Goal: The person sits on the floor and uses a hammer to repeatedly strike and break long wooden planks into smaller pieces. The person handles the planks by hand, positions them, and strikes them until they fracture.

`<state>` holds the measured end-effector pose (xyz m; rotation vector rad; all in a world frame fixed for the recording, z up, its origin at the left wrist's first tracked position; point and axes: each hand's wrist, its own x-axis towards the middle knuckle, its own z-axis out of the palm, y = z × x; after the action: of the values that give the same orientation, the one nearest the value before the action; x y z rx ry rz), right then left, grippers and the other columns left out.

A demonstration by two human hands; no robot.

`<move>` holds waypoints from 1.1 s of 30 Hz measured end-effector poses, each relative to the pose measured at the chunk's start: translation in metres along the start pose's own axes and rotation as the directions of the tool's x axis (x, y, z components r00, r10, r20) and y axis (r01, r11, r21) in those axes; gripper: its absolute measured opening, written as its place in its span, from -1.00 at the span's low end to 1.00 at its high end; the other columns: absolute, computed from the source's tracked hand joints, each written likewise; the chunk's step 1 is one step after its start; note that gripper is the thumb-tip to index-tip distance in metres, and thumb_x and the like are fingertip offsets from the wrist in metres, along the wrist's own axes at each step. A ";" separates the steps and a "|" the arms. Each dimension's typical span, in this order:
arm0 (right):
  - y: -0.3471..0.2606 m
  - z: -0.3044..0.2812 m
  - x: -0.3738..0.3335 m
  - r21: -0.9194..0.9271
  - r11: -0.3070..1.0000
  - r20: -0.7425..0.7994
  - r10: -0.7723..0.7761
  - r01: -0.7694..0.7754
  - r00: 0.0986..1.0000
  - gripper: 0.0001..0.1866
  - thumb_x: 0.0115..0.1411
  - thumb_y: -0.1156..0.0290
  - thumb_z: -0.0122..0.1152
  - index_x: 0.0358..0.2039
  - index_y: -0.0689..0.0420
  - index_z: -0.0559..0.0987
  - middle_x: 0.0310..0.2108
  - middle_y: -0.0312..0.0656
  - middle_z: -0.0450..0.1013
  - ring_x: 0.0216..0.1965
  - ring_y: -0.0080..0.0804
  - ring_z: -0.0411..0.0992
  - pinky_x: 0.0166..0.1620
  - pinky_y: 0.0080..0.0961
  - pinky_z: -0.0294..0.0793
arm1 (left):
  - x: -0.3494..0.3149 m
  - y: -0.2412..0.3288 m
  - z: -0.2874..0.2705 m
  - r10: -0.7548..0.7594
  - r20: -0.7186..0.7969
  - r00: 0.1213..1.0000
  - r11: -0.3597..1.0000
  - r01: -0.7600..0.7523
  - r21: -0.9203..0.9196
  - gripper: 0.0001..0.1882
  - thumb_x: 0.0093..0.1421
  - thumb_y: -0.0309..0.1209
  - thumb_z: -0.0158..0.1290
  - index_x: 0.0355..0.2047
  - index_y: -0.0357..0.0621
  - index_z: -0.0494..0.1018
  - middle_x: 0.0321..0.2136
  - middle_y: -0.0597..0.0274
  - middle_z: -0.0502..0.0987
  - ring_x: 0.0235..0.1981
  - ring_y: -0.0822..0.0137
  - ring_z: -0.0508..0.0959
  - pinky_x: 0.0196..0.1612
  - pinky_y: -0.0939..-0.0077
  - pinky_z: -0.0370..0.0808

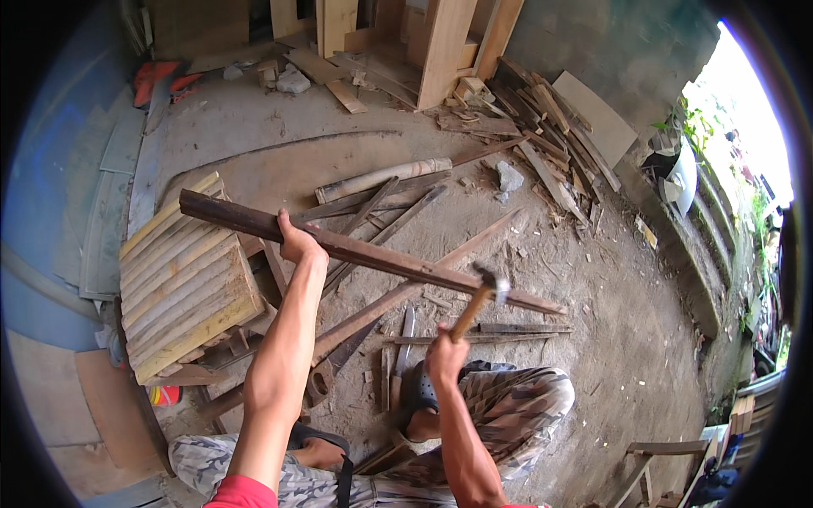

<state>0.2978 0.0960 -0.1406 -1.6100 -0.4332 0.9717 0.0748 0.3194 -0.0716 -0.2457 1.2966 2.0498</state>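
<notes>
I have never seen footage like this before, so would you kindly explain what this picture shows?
There is no machine here: a person works with two bare hands. The picture comes from a wide fisheye camera worn on the head, looking down, so straight edges bend. The left hand holds a long dark wooden beam. The right hand grips a hammer; its blurred head is at the beam, though I cannot tell whether they touch. On the dusty ground lie a handsaw and loose wood. A slatted wooden piece is at left, a scrap-wood pile farther off at right.

Beyond the hammer point(472, 311) lies scrap wood point(562, 135).
</notes>
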 end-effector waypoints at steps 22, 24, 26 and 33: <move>-0.086 -0.003 0.006 0.009 0.839 0.005 -0.544 0.544 0.839 -0.58 0.30 0.23 0.13 -0.69 0.01 0.31 -0.81 -0.47 0.18 -0.82 -0.68 0.11 -0.78 -0.60 0.08 | 0.005 -0.002 -0.010 0.050 0.031 0.998 0.999 -0.051 0.017 -0.46 0.01 -0.05 0.29 -0.36 -0.37 0.46 -0.46 0.10 0.51 -0.61 0.28 0.47 -0.60 0.42 0.47; -0.151 -0.001 -0.006 0.344 0.782 0.037 -0.564 0.519 0.825 -0.57 0.34 0.31 0.05 -0.68 0.06 0.24 -0.77 -0.46 0.16 -0.76 -0.68 0.11 -0.71 -0.57 0.06 | 0.012 0.000 -0.015 0.051 0.027 0.998 0.998 -0.052 0.031 -0.45 0.00 -0.04 0.29 -0.37 -0.37 0.45 -0.47 0.10 0.51 -0.61 0.28 0.47 -0.61 0.43 0.46; -0.174 0.010 -0.013 0.492 0.658 -0.049 -0.633 0.570 0.773 -0.57 0.35 0.32 0.01 -0.68 0.06 0.22 -0.78 -0.44 0.14 -0.77 -0.67 0.08 -0.72 -0.59 0.05 | 0.010 0.004 -0.017 0.055 -0.003 0.998 0.997 -0.055 0.050 -0.46 0.01 -0.04 0.29 -0.38 -0.37 0.45 -0.48 0.10 0.50 -0.61 0.28 0.47 -0.60 0.43 0.47; 0.144 -0.002 0.009 -0.465 0.879 0.012 0.126 -0.106 0.992 -0.67 0.16 0.30 0.08 -0.59 0.32 0.47 -0.70 -0.05 0.37 -0.66 -0.24 0.39 -0.51 -0.18 0.38 | -0.012 -0.003 0.008 0.008 0.063 0.998 0.998 -0.003 -0.070 -0.39 0.00 -0.02 0.30 -0.29 -0.42 0.43 -0.47 0.10 0.49 -0.60 0.27 0.47 -0.57 0.40 0.48</move>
<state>0.2734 0.0608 -0.2780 -2.0705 -0.6402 1.0455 0.0872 0.3216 -0.0636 -0.2070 1.1896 2.0934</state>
